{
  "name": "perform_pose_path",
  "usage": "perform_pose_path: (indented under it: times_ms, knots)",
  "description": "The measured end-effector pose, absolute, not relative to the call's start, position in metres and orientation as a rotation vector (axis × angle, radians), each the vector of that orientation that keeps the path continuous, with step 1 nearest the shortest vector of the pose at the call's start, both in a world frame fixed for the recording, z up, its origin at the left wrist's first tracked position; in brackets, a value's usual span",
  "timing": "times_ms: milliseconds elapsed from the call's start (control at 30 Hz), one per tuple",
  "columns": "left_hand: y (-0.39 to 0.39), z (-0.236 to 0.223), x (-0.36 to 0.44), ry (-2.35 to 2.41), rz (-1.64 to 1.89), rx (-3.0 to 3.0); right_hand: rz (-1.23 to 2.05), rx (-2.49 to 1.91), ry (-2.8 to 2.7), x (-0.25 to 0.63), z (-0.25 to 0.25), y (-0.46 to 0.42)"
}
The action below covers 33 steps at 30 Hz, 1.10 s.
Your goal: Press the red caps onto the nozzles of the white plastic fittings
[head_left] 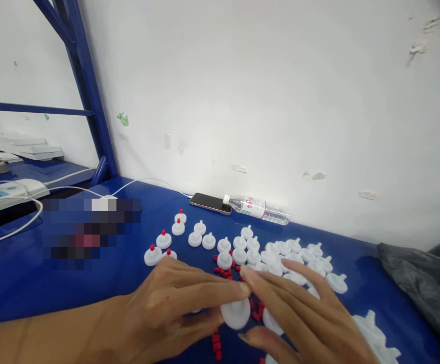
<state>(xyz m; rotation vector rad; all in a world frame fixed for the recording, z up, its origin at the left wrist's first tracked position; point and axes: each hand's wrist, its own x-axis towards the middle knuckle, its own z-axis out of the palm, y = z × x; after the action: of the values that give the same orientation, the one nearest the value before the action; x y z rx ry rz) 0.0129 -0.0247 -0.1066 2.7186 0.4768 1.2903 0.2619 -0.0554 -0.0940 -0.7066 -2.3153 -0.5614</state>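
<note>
White disc [235,316] held just over worktop [15,288]: round, smooth-faced, slightly blurred. Left hand [167,306] pinches it, finger and thumb; right hand [303,316] at its top, grip unclear. Red pieces [216,345], spouted discs [194,239] nearby.

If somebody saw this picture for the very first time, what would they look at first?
Probably the left hand, low in the middle, holding a white round piece, with the right hand close beside it. Next, maybe, the bright red bits near the hands on the blue table, and the crowd of white pieces behind and to the right. Then perhaps the clear bottle lying on its side by the wall.
</note>
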Motion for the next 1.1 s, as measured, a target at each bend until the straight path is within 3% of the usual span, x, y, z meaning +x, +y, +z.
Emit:
perform_pose_path:
  times_ms: [133,267,433,733,867,1100]
  knots:
    - [-0.002,-0.1,-0.004,0.657,1.392,2.954,-0.553,-0.849,-2.235,0.282,-0.094,-0.049]
    - [0.017,-0.099,-0.012,0.915,1.078,3.156,-0.505,-0.898,-2.149,0.292,-0.097,-0.044]
    - [0.018,-0.105,-0.011,0.867,0.964,3.171,-0.483,-0.872,-2.164,0.298,-0.095,-0.036]
    - [0.036,-0.078,-0.031,1.121,1.376,2.969,-0.682,-1.032,-2.034,0.336,-0.098,-0.01]
    - [0.048,-0.069,-0.056,1.513,1.215,2.81,-0.706,-1.077,-2.038,0.345,-0.104,-0.003]
    - [0.064,-0.095,-0.084,1.84,0.907,2.592,-0.759,-1.119,-2.073,0.366,-0.114,0.009]
